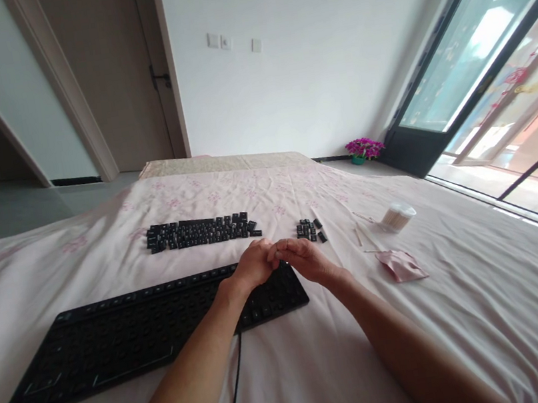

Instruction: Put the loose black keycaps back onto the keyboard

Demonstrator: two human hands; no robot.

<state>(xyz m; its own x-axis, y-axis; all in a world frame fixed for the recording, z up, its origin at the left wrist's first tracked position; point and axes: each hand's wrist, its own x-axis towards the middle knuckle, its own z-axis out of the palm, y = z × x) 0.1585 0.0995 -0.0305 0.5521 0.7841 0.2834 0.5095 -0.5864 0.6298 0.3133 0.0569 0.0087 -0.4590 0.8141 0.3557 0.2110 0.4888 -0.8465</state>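
Kybd (pixel 117 332), 8 o'clock: plastic, mostly matt. Bedsheet (pixel 304 371), 6 o'clock: cloth, matt, creased. Cotton-swab tub (pixel 398 216), 3 o'clock: clr plastic, glossy.

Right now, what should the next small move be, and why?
Perhaps ease the right hand off the left hand: they meet over the right end of the keyboard, hiding part of it and anything held, with loose keycaps lying just beyond.

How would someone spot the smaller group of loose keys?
Find the pale bedsheet, then the black keyboard on it. Just beyond the right hand, past the keyboard's right end, lies the small cluster of loose black keys, far fewer than in the long block to its left.
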